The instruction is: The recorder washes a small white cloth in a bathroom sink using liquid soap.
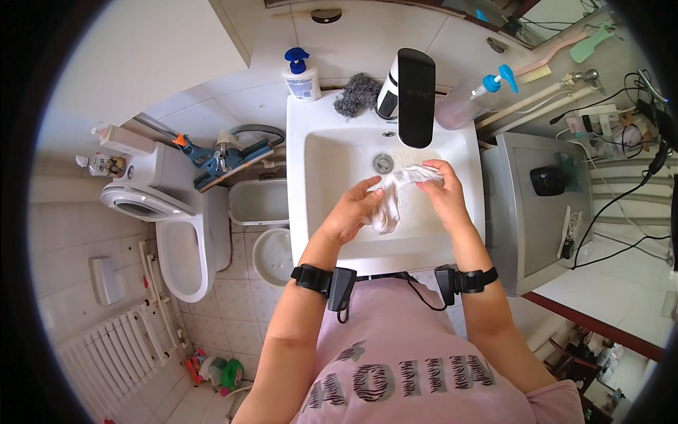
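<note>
A wet-looking white cloth (385, 213) is stretched between my two hands over the sink basin (321, 169). My left hand (355, 210) grips its left part, thumb on top, while a loose end hangs down beside the fingers. My right hand (445, 192) pinches the other end between thumb and fingers, a little farther away and to the right. What kind of cloth it is cannot be made out, as it is bunched up. Just beyond it lies the round drain (383, 164). The faucet (415, 99), with a black top, rises behind my hands.
Along the sink's back stand a blue-topped pump bottle (302, 81), a grey scrubber (357, 95) and a clear bottle (466, 102) with a blue pump. A grey appliance (522, 212) adjoins on the right. Left are a toilet (185, 258) and a white bucket (272, 258).
</note>
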Available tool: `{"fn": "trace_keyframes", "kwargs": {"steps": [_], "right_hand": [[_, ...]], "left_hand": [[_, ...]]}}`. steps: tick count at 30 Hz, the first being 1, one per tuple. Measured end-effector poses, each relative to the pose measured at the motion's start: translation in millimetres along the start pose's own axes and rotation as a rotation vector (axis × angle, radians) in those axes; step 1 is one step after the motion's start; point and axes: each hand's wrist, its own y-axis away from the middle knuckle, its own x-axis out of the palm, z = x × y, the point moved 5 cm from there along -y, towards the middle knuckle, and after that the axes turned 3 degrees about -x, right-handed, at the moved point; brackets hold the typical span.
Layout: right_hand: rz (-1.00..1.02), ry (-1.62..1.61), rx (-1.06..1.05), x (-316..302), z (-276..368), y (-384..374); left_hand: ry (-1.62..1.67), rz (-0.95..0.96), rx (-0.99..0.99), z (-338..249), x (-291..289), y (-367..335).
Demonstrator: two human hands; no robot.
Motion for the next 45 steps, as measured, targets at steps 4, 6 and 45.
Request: {"fn": "trace_keyframes", "kwargs": {"steps": [4,6,45], "right_hand": [[-0.202,-0.721,0.197,0,15,13],[-0.249,-0.872,0.235,0,13,18],[0.095,-0.618,0.138,-87,-16,17]], "left_hand": [[0.048,0.024,-0.121,4,18,-1],[0.011,-0.008,-0.014,11,19,-6],[-0.049,-0.304,0.146,38,92,-22]]}}
